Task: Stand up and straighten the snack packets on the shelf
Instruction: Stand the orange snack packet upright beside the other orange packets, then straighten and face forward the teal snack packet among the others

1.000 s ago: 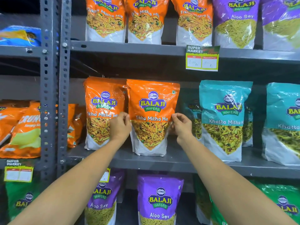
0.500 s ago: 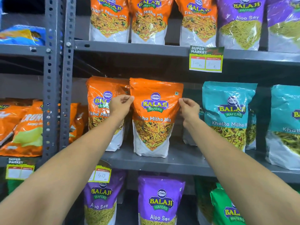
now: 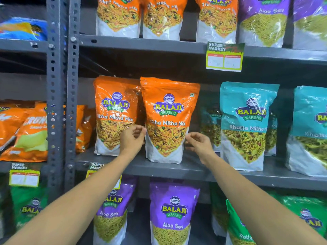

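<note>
An orange Tikha Mitha Mix packet [image 3: 167, 119] stands upright on the grey middle shelf [image 3: 191, 171]. My left hand [image 3: 132, 139] is at its left edge and my right hand [image 3: 199, 143] at its right edge, both at mid-height. The fingers of each hand are loosely curled and apart, with the fingertips just at the packet's sides and nothing clasped. A second orange packet [image 3: 115, 114] stands right beside it on the left, partly behind my left hand. Teal Khatta Mitha packets [image 3: 247, 124] stand upright to the right.
A perforated grey upright post [image 3: 61, 103] bounds the shelf on the left, with slumped orange chip bags [image 3: 26, 135] beyond it. Orange and purple packets fill the top shelf [image 3: 159, 45]. Purple Aloo Sev packets [image 3: 174, 213] and green packets [image 3: 304, 214] stand below. A price tag [image 3: 224, 57] hangs above.
Both hands slid down from the upper corners of the middle orange packet to its mid-height sides, and the fingers loosened. The packet stands straight.
</note>
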Demonstrator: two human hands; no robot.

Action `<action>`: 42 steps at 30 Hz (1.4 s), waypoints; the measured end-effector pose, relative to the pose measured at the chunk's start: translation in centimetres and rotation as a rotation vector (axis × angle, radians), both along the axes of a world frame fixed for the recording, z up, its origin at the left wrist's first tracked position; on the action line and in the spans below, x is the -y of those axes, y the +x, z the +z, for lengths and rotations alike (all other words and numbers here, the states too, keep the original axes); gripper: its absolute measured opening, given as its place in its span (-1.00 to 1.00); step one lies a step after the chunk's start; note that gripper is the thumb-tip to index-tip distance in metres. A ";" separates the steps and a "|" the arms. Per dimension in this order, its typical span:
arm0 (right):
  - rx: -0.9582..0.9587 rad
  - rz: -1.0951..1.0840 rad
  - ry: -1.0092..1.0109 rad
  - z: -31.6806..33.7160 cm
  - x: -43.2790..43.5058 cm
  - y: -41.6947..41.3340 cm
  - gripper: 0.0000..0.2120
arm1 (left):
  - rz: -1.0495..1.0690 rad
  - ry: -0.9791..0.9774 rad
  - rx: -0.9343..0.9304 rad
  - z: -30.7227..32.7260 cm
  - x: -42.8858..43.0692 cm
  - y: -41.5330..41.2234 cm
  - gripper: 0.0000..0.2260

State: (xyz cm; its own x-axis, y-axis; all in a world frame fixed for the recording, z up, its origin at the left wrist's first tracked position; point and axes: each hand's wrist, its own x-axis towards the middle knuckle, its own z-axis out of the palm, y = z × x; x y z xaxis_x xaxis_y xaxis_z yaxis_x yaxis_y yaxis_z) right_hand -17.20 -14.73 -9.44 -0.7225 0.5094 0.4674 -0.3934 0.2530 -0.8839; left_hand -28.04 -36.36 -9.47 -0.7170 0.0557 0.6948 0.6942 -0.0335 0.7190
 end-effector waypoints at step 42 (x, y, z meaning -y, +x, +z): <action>0.020 -0.096 -0.076 1.5 -15.6 12.7 -0.72 | -0.219 0.121 0.213 0.5 -21.4 10.5 -0.82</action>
State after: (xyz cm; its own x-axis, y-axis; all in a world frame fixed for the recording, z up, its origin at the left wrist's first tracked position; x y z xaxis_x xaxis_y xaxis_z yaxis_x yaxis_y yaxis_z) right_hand -4.51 0.91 -7.92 -0.6774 0.6104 0.4104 -0.3523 0.2205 -0.9095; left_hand -17.51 -14.94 -8.98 -0.8273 0.1503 0.5413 0.4953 -0.2595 0.8291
